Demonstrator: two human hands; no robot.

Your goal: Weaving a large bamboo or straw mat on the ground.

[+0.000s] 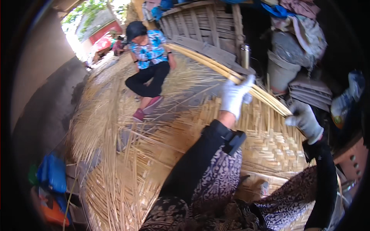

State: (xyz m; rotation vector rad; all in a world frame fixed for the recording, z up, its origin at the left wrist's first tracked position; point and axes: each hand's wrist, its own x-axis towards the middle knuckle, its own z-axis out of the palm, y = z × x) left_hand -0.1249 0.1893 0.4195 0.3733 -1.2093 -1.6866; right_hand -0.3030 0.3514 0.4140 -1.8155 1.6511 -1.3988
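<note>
Both of my hands wear whitish gloves and hold a bundle of long, pale bamboo strips [268,98]. My left hand [234,96] is closed round the bundle partway along, its thumb over the strips. My right hand [307,120] grips the near right end, and its fingertips are partly hidden. From there the bundle slants up and left toward the other person. Beneath my hands lies a woven bamboo mat [269,148], with loose upright strip ends along its far edge. A small can-like object [264,189] rests on the mat between my legs.
Another person [149,57] sits on spread loose strips [96,127] at the far left. A wooden slatted frame [200,23], a metal flask [245,56], a grey bucket [280,72] and stacked folded sacks [311,92] stand at the back right. A wall [42,77] bounds the left.
</note>
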